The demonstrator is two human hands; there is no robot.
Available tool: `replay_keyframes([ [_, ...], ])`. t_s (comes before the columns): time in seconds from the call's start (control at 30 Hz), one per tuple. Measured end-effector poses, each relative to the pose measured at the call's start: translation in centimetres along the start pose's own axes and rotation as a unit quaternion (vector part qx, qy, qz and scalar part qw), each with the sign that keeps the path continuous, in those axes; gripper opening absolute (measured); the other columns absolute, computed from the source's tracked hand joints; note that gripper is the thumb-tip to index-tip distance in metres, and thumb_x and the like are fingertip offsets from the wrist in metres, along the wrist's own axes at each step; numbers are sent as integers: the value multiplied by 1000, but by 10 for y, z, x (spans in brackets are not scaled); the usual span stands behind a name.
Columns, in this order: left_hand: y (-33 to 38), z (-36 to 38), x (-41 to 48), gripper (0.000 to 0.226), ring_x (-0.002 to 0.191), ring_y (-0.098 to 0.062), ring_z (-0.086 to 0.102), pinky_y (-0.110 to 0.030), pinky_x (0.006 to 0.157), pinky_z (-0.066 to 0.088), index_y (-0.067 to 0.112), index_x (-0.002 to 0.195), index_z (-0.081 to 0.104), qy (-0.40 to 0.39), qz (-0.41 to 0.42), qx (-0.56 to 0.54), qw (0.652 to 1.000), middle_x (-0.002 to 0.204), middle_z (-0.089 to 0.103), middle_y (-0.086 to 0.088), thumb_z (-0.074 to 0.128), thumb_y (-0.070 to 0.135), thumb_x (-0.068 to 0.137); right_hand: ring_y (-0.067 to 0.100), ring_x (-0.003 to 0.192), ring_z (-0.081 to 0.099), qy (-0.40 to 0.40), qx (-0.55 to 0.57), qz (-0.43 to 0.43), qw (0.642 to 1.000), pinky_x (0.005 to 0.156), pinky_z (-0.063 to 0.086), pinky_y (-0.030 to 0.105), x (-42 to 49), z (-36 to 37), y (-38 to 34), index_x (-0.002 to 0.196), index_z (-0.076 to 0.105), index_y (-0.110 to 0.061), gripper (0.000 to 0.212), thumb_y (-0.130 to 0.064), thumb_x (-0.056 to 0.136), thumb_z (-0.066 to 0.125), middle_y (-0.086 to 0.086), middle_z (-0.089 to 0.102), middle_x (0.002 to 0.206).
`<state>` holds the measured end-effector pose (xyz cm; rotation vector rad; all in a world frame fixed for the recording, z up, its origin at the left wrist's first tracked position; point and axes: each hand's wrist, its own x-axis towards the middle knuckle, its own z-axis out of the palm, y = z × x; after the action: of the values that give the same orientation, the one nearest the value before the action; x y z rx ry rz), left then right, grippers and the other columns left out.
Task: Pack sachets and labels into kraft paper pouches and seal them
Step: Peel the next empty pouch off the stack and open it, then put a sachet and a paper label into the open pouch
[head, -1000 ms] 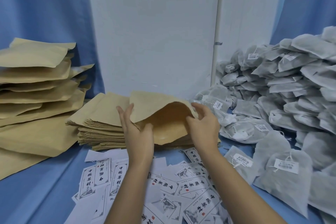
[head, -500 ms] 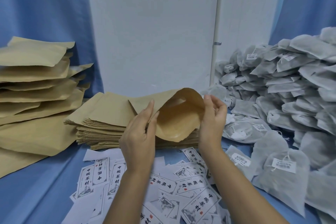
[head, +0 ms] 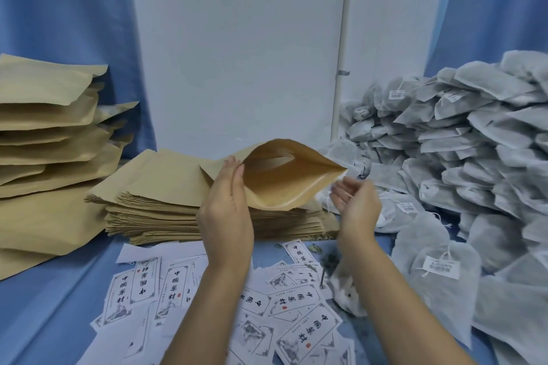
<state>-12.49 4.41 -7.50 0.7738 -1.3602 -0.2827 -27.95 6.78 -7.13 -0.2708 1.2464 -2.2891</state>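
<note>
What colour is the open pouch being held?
Kraft brown; the pouch shows best in the head view.

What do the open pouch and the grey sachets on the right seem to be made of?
The open pouch is probably kraft paper, matte tan outside; its bowed mouth holds a stiff curve, and the inside looks slightly glossier, perhaps lined. The grey sachets look like non-woven filter fabric: matte, finely textured, softly rumpled.

White wall panel (head: pixel 237 53) stood at 12 o'clock, a thin white pipe (head: pixel 342 38) running down it near 1 o'clock, small metal clip (head: pixel 344 72) on it; left curtain (head: pixel 65 9), blue, at 10 o'clock, right curtain (head: pixel 498 3) at 2 o'clock; blue table cloth (head: pixel 44 305) showed at 8 o'clock.
</note>
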Motion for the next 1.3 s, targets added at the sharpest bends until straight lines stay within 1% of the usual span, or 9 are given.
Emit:
replay_keyframes([
  [0.13, 11, 15, -5, 42, 113, -10, 55, -1, 95, 32, 1, 119, 63, 0, -13, -20, 1000, 121, 64, -8, 44, 29, 95, 20, 81, 56, -53, -415, -125, 899, 73, 46, 38, 14, -30, 3, 93, 65, -9, 20, -19, 92, 47, 3, 66, 94],
  [0.23, 19, 26, -11, 37, 114, -10, 54, -1, 95, 32, 0, 119, 63, 3, -16, -36, 999, 121, 64, -9, 47, 24, 96, 21, 85, 55, -63, -518, -135, 842, 71, 39, 32, 23, -47, -6, 116, 57, -20, 28, -25, 91, 46, -2, 63, 89],
  [0.37, 24, 36, -17, 37, 114, -9, 55, -1, 96, 34, 1, 119, 63, 3, -25, -56, 998, 121, 64, -8, 48, 25, 95, 34, 109, 54, -112, -655, -102, 741, 76, 35, 32, 34, -62, -8, 132, 45, -15, 42, -26, 92, 48, 17, 61, 118],
  [0.5, 24, 38, -20, 35, 114, -8, 56, -4, 96, 37, 6, 120, 64, -1, -39, -72, 997, 121, 64, -4, 48, 26, 95, 34, 105, 54, -99, -741, -164, 644, 71, 36, 31, 35, -72, -3, 120, 43, -7, 34, -14, 89, 54, 17, 55, 115],
  [0.93, 20, 39, -22, 30, 115, -2, 52, 0, 92, 35, 6, 119, 64, 18, -55, -95, 994, 119, 65, -3, 50, 20, 96, 27, 113, 40, -23, -824, -265, 501, 81, 33, 30, 48, -71, -3, 108, 61, -15, 22, -16, 87, 57, 8, 45, 121],
  [1.0, 20, 38, -21, 30, 116, -1, 50, 0, 92, 35, 7, 119, 64, 25, -52, -96, 994, 119, 65, -3, 50, 20, 96, 28, 113, 40, -15, -788, -332, 519, 86, 31, 34, 47, -71, -2, 107, 64, -16, 23, -27, 87, 58, 7, 49, 123],
  [1.1, 20, 35, -16, 33, 114, -1, 52, -3, 93, 37, 8, 118, 65, 49, -52, -98, 993, 118, 66, -2, 48, 25, 96, 27, 96, 51, -41, -622, -406, 668, 90, 34, 41, 41, -66, -1, 99, 58, -14, 16, -26, 90, 52, 7, 59, 103],
  [1.17, 20, 31, -10, 38, 112, -2, 54, -10, 95, 41, 8, 118, 65, 71, -48, -99, 991, 116, 66, -2, 46, 30, 95, 24, 71, 51, -101, -477, -381, 786, 66, 41, 37, 35, -61, -5, 92, 45, -19, 8, -27, 95, 44, 1, 56, 77],
  [1.3, 12, 23, 7, 35, 109, -7, 58, -16, 96, 44, 5, 117, 65, 122, -61, -96, 986, 116, 67, -6, 46, 25, 97, 13, 55, 50, -142, -342, -344, 863, 50, 36, 30, 25, -48, -18, 113, 42, -26, 17, -27, 98, 48, -4, 54, 66],
])
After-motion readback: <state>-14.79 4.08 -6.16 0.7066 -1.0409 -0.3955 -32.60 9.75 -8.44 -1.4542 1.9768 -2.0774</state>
